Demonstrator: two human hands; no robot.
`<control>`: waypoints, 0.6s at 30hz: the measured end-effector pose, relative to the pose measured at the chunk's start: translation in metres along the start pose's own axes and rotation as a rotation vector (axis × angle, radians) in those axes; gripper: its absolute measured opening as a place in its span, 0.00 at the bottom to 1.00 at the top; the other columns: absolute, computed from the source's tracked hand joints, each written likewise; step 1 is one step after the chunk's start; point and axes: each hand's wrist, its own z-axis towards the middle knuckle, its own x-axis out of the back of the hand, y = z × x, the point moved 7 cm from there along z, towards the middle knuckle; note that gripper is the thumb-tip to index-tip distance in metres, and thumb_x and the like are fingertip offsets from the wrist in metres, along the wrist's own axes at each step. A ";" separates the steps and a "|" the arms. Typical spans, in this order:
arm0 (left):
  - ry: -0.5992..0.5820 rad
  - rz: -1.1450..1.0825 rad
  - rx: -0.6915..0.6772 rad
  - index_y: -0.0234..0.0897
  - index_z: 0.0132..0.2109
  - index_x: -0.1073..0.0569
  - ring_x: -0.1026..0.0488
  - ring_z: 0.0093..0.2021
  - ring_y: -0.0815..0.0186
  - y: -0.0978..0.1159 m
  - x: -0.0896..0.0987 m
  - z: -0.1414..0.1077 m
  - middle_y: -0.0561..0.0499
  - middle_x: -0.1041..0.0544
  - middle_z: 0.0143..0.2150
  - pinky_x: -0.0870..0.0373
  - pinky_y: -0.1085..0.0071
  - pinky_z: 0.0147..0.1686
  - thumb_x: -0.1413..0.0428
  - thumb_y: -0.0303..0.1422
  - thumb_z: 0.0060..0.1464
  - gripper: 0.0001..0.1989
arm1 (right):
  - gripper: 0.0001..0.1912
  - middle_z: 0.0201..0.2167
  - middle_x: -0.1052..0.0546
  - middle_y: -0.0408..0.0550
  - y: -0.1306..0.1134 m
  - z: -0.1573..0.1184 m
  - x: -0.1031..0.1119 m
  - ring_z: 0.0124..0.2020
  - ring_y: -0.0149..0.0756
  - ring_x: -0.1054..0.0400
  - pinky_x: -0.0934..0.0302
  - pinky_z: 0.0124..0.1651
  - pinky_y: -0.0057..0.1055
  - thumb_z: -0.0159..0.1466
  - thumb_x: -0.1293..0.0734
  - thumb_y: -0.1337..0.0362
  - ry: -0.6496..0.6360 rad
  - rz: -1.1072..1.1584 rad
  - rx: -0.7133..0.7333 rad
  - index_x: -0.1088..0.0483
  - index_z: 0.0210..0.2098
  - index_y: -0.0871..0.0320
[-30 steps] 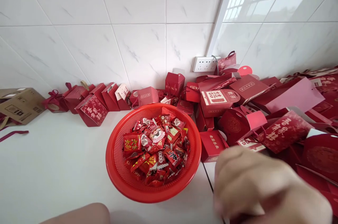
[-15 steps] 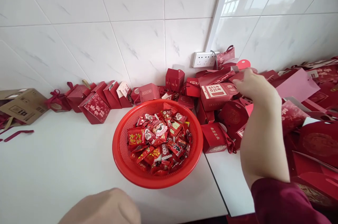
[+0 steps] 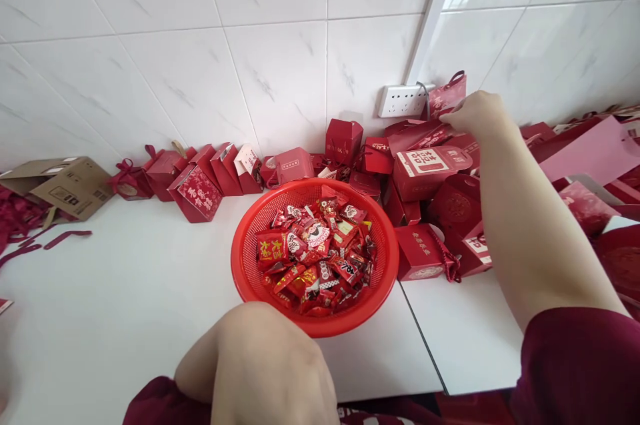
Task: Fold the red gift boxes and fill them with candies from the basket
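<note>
My right hand [image 3: 476,113] reaches over the pile at the back right. Its fingers are pressed together at the lower right edge of a pinkish-red gift box [image 3: 447,97] with a dark ribbon handle, which leans by the wall. My left hand [image 3: 277,365] is low in front, near the close rim of a red plastic basket [image 3: 241,285]; its fingers are hidden behind the back of the hand. Wrapped candies [image 3: 317,255] in mostly red wrappers fill the basket. Just below my right hand lies a gift box [image 3: 425,168] with a white label.
Red gift boxes [image 3: 195,191] stand along the tiled wall at the left. Beyond them lies a cardboard box [image 3: 65,191] with dark red ribbons [image 3: 23,215] beside it. A power socket [image 3: 406,101] is on the wall. More boxes pile up at the right. A seam crosses the white table [image 3: 125,291].
My right hand has moved farther back, to the ribbon-handled gift box by the wall. My left hand has come up and right, nearer the basket. The view has shifted slightly.
</note>
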 end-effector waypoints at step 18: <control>1.337 1.016 0.969 0.46 0.65 0.34 0.29 0.62 0.53 0.011 0.105 -0.101 0.46 0.29 0.65 0.27 0.57 0.58 0.37 0.40 0.59 0.29 | 0.11 0.41 0.17 0.48 -0.093 -0.278 0.001 0.37 0.40 0.22 0.30 0.42 0.36 0.71 0.35 0.61 -0.007 0.575 0.793 0.29 0.51 0.56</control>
